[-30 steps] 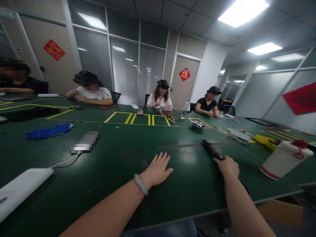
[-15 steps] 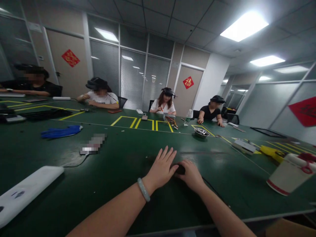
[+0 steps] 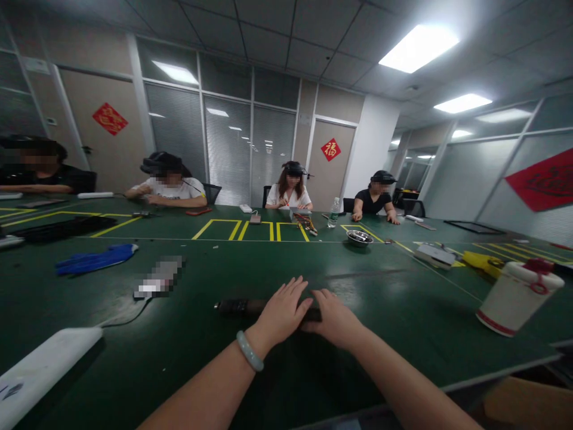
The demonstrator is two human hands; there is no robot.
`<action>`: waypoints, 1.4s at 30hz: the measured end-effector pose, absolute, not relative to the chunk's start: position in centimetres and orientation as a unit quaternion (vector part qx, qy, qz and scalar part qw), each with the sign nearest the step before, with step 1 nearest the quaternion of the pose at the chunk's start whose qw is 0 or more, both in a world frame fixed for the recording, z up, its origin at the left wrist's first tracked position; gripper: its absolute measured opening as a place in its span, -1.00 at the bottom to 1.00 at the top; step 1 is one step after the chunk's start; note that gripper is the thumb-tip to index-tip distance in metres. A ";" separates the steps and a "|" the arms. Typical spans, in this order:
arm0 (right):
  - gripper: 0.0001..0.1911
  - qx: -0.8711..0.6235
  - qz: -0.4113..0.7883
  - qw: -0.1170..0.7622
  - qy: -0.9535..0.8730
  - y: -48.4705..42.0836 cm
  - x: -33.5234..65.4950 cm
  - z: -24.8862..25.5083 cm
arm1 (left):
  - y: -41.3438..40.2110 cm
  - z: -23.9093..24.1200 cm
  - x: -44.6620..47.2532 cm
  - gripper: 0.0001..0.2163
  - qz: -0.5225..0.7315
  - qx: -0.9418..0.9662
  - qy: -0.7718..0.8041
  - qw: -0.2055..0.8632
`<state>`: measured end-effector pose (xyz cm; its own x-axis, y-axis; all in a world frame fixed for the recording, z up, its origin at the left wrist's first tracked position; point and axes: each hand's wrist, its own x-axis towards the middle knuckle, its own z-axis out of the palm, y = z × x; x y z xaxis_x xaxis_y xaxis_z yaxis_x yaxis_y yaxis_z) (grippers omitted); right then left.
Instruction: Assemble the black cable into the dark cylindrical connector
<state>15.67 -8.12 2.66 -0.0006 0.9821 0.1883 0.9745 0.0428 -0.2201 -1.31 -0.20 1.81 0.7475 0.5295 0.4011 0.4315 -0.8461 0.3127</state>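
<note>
Tool (image 3: pixel 233 307) lay crosswise on table (image 3: pixel 192 352), left hand (image 3: pixel 283 309) outstretched over it, right hand (image 3: pixel 338 321) straddling its end, whether pinching I couldn't tell; being round-looking, it could roll if held loosely.

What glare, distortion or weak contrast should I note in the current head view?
Head view: the brightest ceiling light burns out; the green tabletop shows soft sheen; the white cup near the right edge looks tilted, probably lens stretch; the dark tool, partly hidden by the left hand, has low contrast.
</note>
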 end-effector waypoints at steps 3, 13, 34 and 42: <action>-0.40 -0.757 0.048 0.081 -0.647 -12.3 18.3 4.0 | -0.5 2.5 -1.6 -0.55 0.190 0.953 0.208 0.112; -0.72 -0.715 0.209 0.082 -0.663 -13.0 16.7 3.4 | -1.1 2.4 -0.2 -0.82 0.177 0.947 0.255 0.086; -0.63 -0.513 0.550 0.363 -0.550 -6.3 21.4 0.0 | -1.6 2.8 1.4 -0.89 0.149 0.937 0.310 0.066; -0.66 -0.580 0.452 0.423 -0.530 -5.6 21.9 -1.3 | -0.8 2.0 2.1 -0.87 0.170 0.927 0.332 0.036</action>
